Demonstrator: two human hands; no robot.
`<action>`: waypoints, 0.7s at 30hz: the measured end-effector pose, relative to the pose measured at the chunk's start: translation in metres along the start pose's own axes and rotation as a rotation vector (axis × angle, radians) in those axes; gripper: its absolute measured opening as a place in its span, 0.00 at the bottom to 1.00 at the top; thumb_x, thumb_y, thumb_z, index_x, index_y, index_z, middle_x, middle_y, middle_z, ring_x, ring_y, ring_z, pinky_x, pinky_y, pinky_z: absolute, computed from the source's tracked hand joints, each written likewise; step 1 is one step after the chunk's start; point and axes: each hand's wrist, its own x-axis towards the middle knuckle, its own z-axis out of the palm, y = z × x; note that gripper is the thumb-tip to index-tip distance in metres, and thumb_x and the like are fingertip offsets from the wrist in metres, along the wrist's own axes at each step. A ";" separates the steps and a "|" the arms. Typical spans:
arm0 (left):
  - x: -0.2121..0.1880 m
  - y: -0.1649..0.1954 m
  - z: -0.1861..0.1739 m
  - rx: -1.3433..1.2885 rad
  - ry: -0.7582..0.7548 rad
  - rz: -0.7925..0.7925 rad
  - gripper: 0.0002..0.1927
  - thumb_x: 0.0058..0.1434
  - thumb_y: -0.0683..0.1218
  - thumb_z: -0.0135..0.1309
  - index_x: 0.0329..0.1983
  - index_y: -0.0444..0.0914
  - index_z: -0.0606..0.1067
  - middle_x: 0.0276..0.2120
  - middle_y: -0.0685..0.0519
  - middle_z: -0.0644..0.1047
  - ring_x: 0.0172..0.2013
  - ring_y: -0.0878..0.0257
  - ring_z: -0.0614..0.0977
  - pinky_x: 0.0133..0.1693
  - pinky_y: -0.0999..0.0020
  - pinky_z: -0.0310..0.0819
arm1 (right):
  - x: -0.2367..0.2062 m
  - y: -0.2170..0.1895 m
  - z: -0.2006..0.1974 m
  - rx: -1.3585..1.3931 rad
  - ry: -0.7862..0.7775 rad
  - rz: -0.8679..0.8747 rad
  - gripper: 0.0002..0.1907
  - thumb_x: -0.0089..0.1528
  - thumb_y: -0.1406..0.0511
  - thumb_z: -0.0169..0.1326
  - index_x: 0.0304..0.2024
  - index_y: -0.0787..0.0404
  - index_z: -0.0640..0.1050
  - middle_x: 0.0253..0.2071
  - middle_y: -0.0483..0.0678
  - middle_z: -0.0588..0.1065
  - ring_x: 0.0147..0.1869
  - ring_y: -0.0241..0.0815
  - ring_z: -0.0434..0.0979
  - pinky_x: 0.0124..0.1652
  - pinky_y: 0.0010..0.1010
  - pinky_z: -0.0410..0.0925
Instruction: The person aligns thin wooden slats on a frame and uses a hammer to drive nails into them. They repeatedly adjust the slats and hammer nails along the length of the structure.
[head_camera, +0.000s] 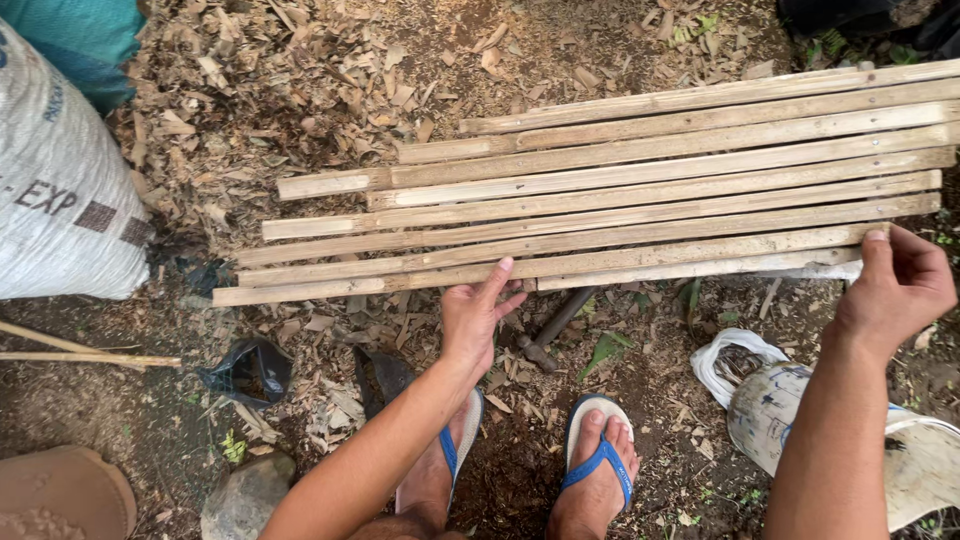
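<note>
At the far left a white woven sack with a teal bag above it stands on ground strewn with dry leaves and shavings. Below the sack two thin sticks lie on the dirt, a tan rounded object shows at the bottom edge, and a grey stone sits near a scrap of black plastic.

Across the middle lies a row of split bamboo slats, side by side and touching, their left ends staggered. The left hand rests flat and relaxed, fingers extended, against the nearest slat, grasping nothing. Just to its right a dark handled tool lies on the ground, possibly a hammer, though its head is half hidden. Below are the person's feet in blue-strapped sandals.

Further right a white plastic bag sits against a worn, paint-stained bucket. The right hand curls at the right end of the nearest slats, thumb on top, pinching the edge of one lightly.

Judging from this, the step in hand is squaring up the row: both hands press at the near edge to push the slats together and level. The next move would call for even pressure from both hands, so the near slat slides in without riding up over its neighbour, and for the staggered left ends to be brought into line.
</note>
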 end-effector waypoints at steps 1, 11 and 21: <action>0.000 0.000 0.000 -0.005 -0.003 0.004 0.11 0.58 0.46 0.66 0.28 0.35 0.77 0.34 0.45 0.82 0.39 0.57 0.87 0.42 0.58 0.84 | 0.001 0.001 0.000 -0.007 0.013 0.006 0.07 0.69 0.78 0.60 0.49 0.66 0.80 0.48 0.48 0.80 0.49 0.35 0.81 0.51 0.25 0.77; -0.001 0.001 0.002 -0.016 -0.021 0.068 0.11 0.60 0.46 0.64 0.35 0.32 0.80 0.34 0.47 0.82 0.36 0.60 0.85 0.40 0.60 0.87 | 0.001 -0.008 0.008 0.016 0.033 -0.012 0.05 0.69 0.74 0.64 0.45 0.66 0.80 0.42 0.45 0.79 0.43 0.31 0.78 0.45 0.21 0.72; -0.001 -0.007 -0.004 0.017 -0.123 0.183 0.08 0.61 0.43 0.63 0.41 0.35 0.81 0.39 0.48 0.83 0.39 0.63 0.84 0.41 0.62 0.87 | 0.000 0.001 0.005 -0.043 0.035 -0.070 0.05 0.70 0.76 0.63 0.47 0.68 0.80 0.43 0.46 0.79 0.44 0.32 0.77 0.46 0.22 0.72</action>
